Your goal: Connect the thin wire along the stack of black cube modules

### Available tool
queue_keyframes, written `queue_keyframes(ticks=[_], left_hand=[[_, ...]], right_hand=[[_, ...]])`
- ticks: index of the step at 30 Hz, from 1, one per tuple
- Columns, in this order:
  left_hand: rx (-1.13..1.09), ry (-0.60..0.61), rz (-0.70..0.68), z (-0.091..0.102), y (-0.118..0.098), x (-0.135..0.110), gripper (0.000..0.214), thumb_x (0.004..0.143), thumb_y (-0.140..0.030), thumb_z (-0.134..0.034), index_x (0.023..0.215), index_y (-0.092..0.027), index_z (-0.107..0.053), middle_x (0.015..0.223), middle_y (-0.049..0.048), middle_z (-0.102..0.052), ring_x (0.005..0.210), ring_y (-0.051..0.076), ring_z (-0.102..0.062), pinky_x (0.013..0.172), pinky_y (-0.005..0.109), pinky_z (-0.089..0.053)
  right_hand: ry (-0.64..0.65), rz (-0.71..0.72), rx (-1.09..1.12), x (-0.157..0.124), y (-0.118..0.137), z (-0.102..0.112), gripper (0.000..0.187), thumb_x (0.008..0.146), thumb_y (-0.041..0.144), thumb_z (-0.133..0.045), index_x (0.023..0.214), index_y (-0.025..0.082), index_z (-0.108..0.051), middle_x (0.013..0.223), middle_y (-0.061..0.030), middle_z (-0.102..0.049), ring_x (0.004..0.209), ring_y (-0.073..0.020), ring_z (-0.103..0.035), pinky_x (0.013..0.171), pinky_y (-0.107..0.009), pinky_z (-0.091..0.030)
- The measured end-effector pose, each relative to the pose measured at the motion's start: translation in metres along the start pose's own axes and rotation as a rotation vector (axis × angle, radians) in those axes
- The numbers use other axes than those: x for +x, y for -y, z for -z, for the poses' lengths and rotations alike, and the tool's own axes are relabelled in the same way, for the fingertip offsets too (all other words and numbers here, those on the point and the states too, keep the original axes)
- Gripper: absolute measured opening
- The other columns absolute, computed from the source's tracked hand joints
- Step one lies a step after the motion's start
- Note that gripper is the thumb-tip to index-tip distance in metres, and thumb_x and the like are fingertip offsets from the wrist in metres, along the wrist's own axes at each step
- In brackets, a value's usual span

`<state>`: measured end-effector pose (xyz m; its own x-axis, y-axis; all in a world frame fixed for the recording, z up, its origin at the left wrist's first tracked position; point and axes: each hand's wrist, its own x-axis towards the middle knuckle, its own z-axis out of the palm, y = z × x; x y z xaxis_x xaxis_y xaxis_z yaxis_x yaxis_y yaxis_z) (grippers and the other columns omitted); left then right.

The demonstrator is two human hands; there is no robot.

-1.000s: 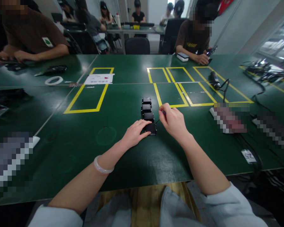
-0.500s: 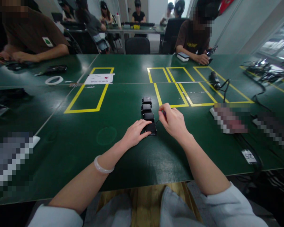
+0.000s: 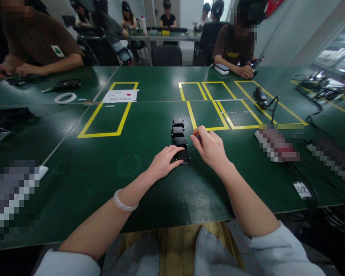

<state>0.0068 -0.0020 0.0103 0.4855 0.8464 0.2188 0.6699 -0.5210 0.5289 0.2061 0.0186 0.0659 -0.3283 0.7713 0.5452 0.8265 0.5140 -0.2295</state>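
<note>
Several small black blocks with silver screw-like studs at their corners stand in a row running away from me on the green table [image 3: 156,199]. My left hand [image 3: 164,161] holds the nearest black block [image 3: 183,155] between thumb and fingers, pressing it to the tabletop. Pinched in my right hand [image 3: 211,147] is a thin tool that looks like a small screwdriver [image 3: 191,147], its dark handle mostly covered by the fingers. Its shaft slants down-left to the right side of that block. The tip is too small to make out. Beyond lies the farthest block [image 3: 178,122].
Yellow tape frames [image 3: 126,115] mark the table. A paper sheet [image 3: 120,96], a white tape roll [image 3: 64,98] and a black cylindrical device [image 3: 260,97] with a cable lie farther off. A blurred-out slab [image 3: 278,143] is at right. Co-workers sit across the table.
The fingers of my right hand have shifted slightly left around the tool's handle. My left hand and the row of blocks stay practically where they were.
</note>
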Motion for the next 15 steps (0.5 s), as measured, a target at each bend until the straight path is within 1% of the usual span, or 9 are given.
queue_keyframes(ticks=[5,7,11,13,15], left_hand=[[-0.003,0.000,0.001,-0.0004,0.0004,0.0000,0.040,0.090,-0.032,-0.054,0.129,-0.025,-0.049,0.121,0.0054,-0.058,0.110,0.024,-0.053,0.095,0.038,-0.044],[-0.005,-0.001,0.002,-0.0008,0.0009,0.0000,0.040,0.090,-0.033,-0.054,0.129,-0.025,-0.049,0.121,0.0057,-0.058,0.110,0.024,-0.053,0.095,0.038,-0.044],[-0.005,-0.009,-0.004,-0.0014,0.0019,0.0000,0.040,0.090,-0.032,-0.054,0.128,-0.025,-0.050,0.121,0.0057,-0.057,0.112,0.024,-0.053,0.096,0.038,-0.044],[-0.004,-0.010,-0.005,-0.0013,0.0018,0.0000,0.040,0.090,-0.032,-0.054,0.128,-0.025,-0.050,0.122,0.0056,-0.057,0.112,0.023,-0.052,0.096,0.038,-0.044],[-0.004,-0.010,-0.004,-0.0009,0.0013,0.0000,0.040,0.090,-0.032,-0.054,0.129,-0.025,-0.050,0.121,0.0056,-0.057,0.112,0.023,-0.052,0.096,0.038,-0.044]], right_hand=[[0.014,-0.003,-0.017,0.0005,0.0019,0.0016,0.018,0.092,0.028,-0.036,0.092,0.020,-0.052,0.066,-0.0001,-0.058,0.058,-0.0142,-0.049,0.065,-0.026,-0.034],[0.014,0.007,-0.014,0.0005,0.0023,0.0022,0.017,0.092,0.028,-0.037,0.092,0.020,-0.052,0.066,0.0001,-0.058,0.058,-0.0143,-0.050,0.065,-0.027,-0.034],[0.005,0.015,-0.009,-0.0001,0.0006,0.0014,0.024,0.095,0.037,-0.037,0.088,0.020,-0.052,0.070,-0.0009,-0.062,0.059,-0.0136,-0.051,0.065,-0.026,-0.033],[0.000,0.012,-0.022,-0.0002,-0.0003,0.0005,0.024,0.095,0.036,-0.036,0.088,0.020,-0.052,0.070,-0.0011,-0.062,0.059,-0.0136,-0.051,0.065,-0.026,-0.033],[-0.001,0.011,-0.034,0.0001,-0.0005,0.0000,0.021,0.095,0.031,-0.035,0.089,0.020,-0.052,0.068,-0.0006,-0.061,0.059,-0.0137,-0.051,0.065,-0.027,-0.033]])
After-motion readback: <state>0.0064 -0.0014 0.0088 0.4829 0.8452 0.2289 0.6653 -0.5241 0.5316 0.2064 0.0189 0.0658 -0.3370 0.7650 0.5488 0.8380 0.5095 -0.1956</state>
